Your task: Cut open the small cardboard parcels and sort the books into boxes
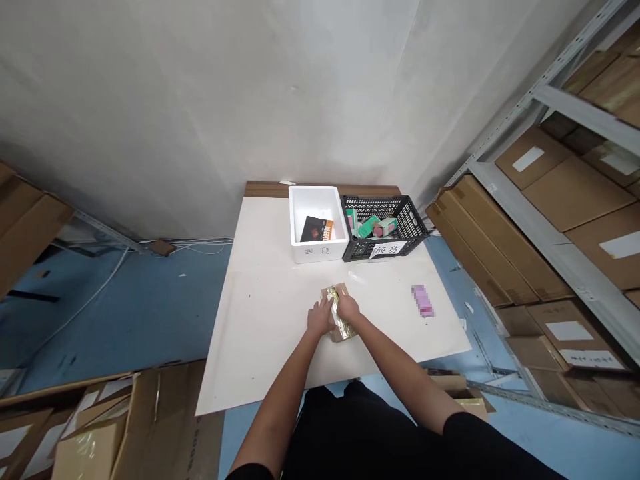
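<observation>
A small brown cardboard box (336, 294) with shiny gold wrapping lies in the middle of the white table (270, 320). My left hand (320, 317) rests on the box's left side with its fingers pressed against it. My right hand (347, 308) lies on top of the box, fingers curled over the gold wrapping. Both hands hold the box down on the tabletop.
A white foam bin (300, 227) with a dark packet inside stands at the table's far side, next to a black crate (405, 223) of green boxes. A pink item (423, 301) lies to the right. Metal shelving (550, 253) with cartons runs along the right; cartons (115, 433) sit lower left.
</observation>
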The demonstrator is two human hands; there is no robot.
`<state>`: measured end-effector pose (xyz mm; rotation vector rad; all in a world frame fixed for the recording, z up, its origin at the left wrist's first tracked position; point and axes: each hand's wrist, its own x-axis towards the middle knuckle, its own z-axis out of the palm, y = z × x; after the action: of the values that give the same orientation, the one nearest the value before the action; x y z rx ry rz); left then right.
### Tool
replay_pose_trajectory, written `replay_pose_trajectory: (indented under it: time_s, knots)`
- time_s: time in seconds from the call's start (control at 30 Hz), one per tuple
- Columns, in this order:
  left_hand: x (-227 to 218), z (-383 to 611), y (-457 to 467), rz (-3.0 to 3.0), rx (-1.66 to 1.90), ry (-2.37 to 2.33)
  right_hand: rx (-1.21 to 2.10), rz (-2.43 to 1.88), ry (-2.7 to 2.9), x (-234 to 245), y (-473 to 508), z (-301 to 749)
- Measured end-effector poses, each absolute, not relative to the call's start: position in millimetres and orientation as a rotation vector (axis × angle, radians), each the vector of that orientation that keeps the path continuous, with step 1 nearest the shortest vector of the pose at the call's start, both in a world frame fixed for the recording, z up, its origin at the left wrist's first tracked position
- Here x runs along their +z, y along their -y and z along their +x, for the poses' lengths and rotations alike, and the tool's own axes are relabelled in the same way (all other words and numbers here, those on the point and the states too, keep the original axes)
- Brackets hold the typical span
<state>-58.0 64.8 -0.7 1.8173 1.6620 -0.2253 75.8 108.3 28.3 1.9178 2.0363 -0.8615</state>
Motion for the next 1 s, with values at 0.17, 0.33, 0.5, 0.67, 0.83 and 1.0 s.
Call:
replay_pose_trajectory:
  time_s: [0.17,0.33,0.5,0.67,0.83,1.0]
  knots:
    - [4,-56,-64,1.814,-0.22,-1.687,-0.836,1.955,-1.946,33,-98,76]
    - [4,-49,-66,1.818,-0.233,-1.698,-0.899,1.944,-1.902,38,-88,86]
    - [6,-49,-67,1.808,-0.255,-1.716,-0.92,1.912,-1.888,44,-74,93]
    - [11,-49,-67,1.813,-0.266,-1.734,-1.0,1.928,-1.848,54,-58,95]
    - [13,-49,-66,1.828,-0.274,-1.759,-1.045,1.912,-1.814,56,-30,105]
    - [12,-49,-66,1.843,-0.278,-1.759,-0.966,1.848,-1.826,53,13,131]
